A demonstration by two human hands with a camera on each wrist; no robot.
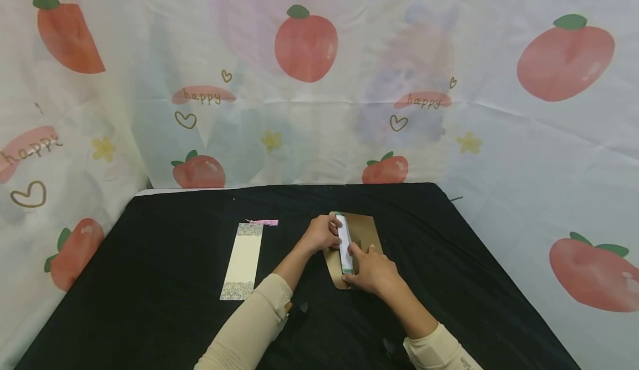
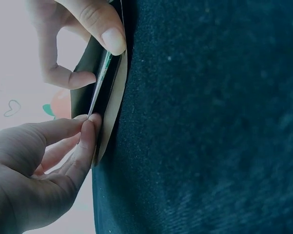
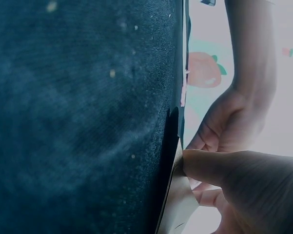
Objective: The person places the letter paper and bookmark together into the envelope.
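On the black cloth lies a brown paper envelope (image 1: 363, 230), its tapered end towards me. Over its left part is a narrow folded white paper (image 1: 345, 245) with green print at its ends. My left hand (image 1: 321, 233) pinches the paper's left edge between thumb and fingers, as the left wrist view shows. From the right, my right hand (image 1: 375, 270) holds the paper's near end, thumb at the bottom and index finger higher on its right edge. In the right wrist view the right thumb (image 3: 207, 165) lies close over the envelope's edge (image 3: 178, 204).
Left of the hands lies a cream bookmark (image 1: 243, 260) with patterned ends and a pink tassel (image 1: 269, 222) at its top. Black cloth (image 1: 165, 259) covers the table. A printed fabric backdrop (image 1: 309, 120) with fruit pictures hangs behind and at both sides.
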